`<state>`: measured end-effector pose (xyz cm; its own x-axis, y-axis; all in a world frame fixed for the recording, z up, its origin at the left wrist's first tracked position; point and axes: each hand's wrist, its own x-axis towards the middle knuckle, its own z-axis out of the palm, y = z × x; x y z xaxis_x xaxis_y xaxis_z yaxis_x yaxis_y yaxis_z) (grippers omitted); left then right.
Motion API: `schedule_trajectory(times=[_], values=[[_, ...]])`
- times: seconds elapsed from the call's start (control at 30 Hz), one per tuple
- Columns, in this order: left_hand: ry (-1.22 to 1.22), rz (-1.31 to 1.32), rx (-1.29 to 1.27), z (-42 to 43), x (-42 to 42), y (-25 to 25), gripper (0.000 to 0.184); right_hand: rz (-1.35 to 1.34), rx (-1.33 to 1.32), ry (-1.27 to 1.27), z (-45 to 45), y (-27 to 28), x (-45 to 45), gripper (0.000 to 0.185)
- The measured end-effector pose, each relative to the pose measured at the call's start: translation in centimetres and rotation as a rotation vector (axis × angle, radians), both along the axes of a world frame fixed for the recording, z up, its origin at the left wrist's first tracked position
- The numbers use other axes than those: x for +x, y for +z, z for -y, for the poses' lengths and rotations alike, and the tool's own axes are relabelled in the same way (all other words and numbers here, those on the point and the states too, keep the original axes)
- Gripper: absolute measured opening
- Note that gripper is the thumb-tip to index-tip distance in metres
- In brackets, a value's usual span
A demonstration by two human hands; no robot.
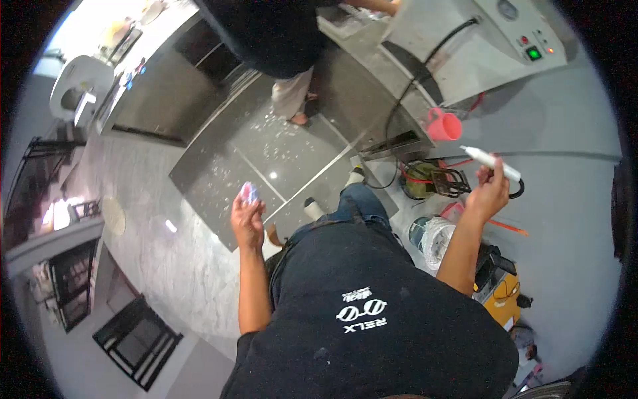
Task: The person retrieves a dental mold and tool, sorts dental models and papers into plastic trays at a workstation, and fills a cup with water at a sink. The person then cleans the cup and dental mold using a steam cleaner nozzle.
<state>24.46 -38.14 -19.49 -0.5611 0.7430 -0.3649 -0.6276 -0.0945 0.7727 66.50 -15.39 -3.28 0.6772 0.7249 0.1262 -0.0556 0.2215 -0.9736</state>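
A small pale pinkish-purple object [249, 193] is pinched at the fingertips of my left hand [248, 219], over the grey tiled floor. On the other side, my right hand [489, 191] is wrapped round a white pen-like handpiece [492, 163]. Its narrow tip points up and to the left, and a black cable comes off its rear end. Just above the tip is a pink cup [444, 125]. The two hands are wide apart, and the handpiece does not touch the small object.
Another person [272, 40] stands ahead on the scrap-strewn tiles [266, 153]. At the upper right is a white machine [458, 53] with a lit green switch and a black hose. A bucket [435, 239] and a yellow-and-black machine [502, 299] stand at my right side.
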Motion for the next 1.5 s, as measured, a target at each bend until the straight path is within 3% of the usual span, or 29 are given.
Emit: schedule_trajectory(times=[0.13, 0.2, 0.37, 0.6, 0.83, 1.13, 1.23, 1.5], values=[[0.002, 0.052, 0.124, -1.3, 0.6, 2.2, 0.051, -0.162, -0.067, 0.500, 4.7, -1.2, -8.2, 0.022], [-0.017, 0.342, 0.279, -1.6, 0.4, 3.7, 0.044, -0.146, -0.021, 0.818, 6.3, -1.1, -11.7, 0.020], [0.109, 0.307, 0.288, 0.3, -0.2, 0.4, 0.037, -0.121, 0.073, 1.141, 8.3, 0.8, -18.9, 0.024], [0.548, 0.599, 0.182, 2.4, 0.7, -0.2, 0.027, -0.137, 0.130, 1.266, 8.9, 0.2, -24.7, 0.025], [0.616, 0.571, 0.136, 5.4, 1.1, -1.5, 0.025, 0.037, 0.059, 1.232, 8.5, 0.9, -26.0, 0.026], [0.706, 0.565, 0.134, 4.8, 1.5, 0.2, 0.025, -0.130, 0.150, 1.293, 8.2, 0.1, -26.2, 0.029], [0.722, 0.705, 0.194, 5.1, 1.8, 1.0, 0.025, -0.164, 0.187, 1.276, 8.7, 0.5, -26.8, 0.029], [0.730, 0.765, 0.258, 5.1, 3.5, 2.6, 0.028, -0.082, 0.170, 1.382, 10.2, -0.8, -27.7, 0.028]])
